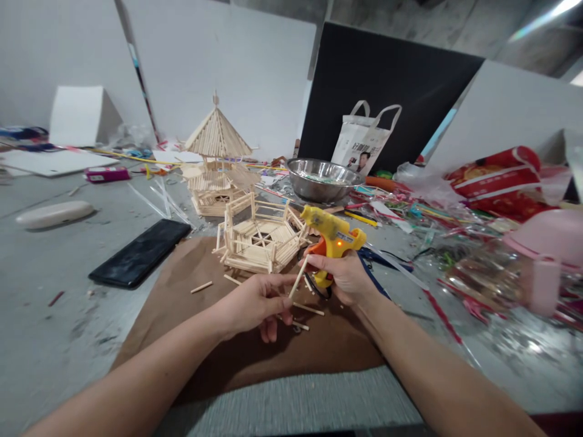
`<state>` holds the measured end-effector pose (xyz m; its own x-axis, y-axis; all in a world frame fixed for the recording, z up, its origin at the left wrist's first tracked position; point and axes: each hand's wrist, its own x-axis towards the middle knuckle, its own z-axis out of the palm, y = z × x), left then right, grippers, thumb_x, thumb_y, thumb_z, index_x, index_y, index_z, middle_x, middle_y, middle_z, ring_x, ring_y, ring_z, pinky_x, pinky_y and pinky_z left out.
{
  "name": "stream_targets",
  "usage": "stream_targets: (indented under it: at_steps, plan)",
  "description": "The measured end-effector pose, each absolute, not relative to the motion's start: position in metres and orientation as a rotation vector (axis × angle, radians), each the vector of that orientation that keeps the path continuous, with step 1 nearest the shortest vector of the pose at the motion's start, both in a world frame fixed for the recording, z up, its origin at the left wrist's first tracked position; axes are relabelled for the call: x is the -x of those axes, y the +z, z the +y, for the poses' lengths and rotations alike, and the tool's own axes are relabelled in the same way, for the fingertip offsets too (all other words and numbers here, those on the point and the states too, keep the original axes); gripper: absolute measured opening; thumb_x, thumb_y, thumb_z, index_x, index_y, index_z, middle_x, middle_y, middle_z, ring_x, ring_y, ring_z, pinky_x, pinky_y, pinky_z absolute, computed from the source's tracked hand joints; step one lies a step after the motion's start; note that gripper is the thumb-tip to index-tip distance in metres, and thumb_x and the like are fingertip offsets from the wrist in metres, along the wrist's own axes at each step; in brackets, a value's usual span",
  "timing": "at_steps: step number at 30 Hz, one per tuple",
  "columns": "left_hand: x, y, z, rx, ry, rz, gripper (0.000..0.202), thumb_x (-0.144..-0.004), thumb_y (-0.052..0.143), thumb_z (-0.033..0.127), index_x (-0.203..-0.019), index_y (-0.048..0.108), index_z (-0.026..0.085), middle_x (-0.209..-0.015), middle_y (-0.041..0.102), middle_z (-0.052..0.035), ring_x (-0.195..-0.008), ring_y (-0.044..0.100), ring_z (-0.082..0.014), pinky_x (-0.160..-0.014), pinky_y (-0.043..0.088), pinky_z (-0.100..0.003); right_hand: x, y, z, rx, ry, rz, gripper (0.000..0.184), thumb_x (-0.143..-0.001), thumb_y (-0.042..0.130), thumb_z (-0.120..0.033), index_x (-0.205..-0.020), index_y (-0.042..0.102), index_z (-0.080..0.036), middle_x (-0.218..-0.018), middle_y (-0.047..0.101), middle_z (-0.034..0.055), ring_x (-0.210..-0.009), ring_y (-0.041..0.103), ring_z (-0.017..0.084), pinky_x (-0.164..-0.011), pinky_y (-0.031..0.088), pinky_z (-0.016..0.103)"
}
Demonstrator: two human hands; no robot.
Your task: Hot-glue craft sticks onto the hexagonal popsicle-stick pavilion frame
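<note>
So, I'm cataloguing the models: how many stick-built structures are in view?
2: the roofed pavilion, farther back, and the roofless frame, in front of it and slightly right.

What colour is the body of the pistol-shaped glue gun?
The pistol-shaped glue gun has a yellow body, best seen in the head view.

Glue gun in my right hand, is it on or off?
It looks on: an orange light glows on the side of the yellow glue gun.

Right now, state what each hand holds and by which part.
Left hand: stick, by its lower end; right hand: yellow glue gun, by its handle.
</note>
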<state>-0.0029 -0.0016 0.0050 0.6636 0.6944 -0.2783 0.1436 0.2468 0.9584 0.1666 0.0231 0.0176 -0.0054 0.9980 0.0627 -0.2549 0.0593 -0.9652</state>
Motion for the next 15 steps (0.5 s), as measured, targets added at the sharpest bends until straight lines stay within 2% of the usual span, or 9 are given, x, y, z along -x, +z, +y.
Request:
stream_targets:
  at_steps: [4,8,11,15]
  plan:
    - [0.002,0.0005,-0.0015,-1.198,0.466,0.869,0.037,-0.072,0.051,0.028,-0.107,0.049,0.016,-0.053,0.053,0.0037,-0.038,0.05,-0.0065,-0.038,0.043,-0.018,-0.164,0.0206,0.0224,0.959,1.261,-1.026,0.023,-0.046,0.071,-0.015,-0.065,0.057,-0.017,-0.058,0.06,-0.0038,-0.052,0.059,0.012,-0.051,0.048,0.024]
    - [0.0016,0.0009,-0.0013,-1.13,0.513,0.849,0.029,-0.067,0.056,0.025,-0.093,0.054,0.011,-0.056,0.055,0.0016,-0.044,0.053,-0.0072,-0.044,0.045,-0.02,-0.1635,0.0218,0.0229,0.954,1.25,-0.995,0.023,-0.046,0.071,-0.015,-0.065,0.057,-0.017,-0.058,0.06,-0.0038,-0.052,0.059,0.012,-0.051,0.049,0.024]
    - [0.0028,0.0044,-0.0009,-1.078,0.508,0.834,0.032,-0.065,0.055,0.02,-0.095,0.052,0.011,-0.054,0.056,0.001,-0.043,0.053,-0.0082,-0.043,0.045,-0.021,-0.1641,0.0205,0.0234,0.941,1.25,-0.999,0.022,-0.047,0.07,-0.014,-0.064,0.057,-0.018,-0.059,0.06,-0.0042,-0.052,0.059,0.012,-0.052,0.049,0.024]
    - [0.0045,0.0066,0.0007,-1.041,0.564,0.946,0.041,-0.061,0.047,0.011,-0.102,0.049,0.014,-0.047,0.053,0.0037,-0.033,0.046,-0.0074,-0.034,0.04,-0.019,-0.1637,0.0184,0.0228,0.917,1.267,-1.013,0.022,-0.048,0.07,-0.014,-0.065,0.057,-0.018,-0.06,0.06,-0.0044,-0.054,0.059,0.012,-0.054,0.05,0.025]
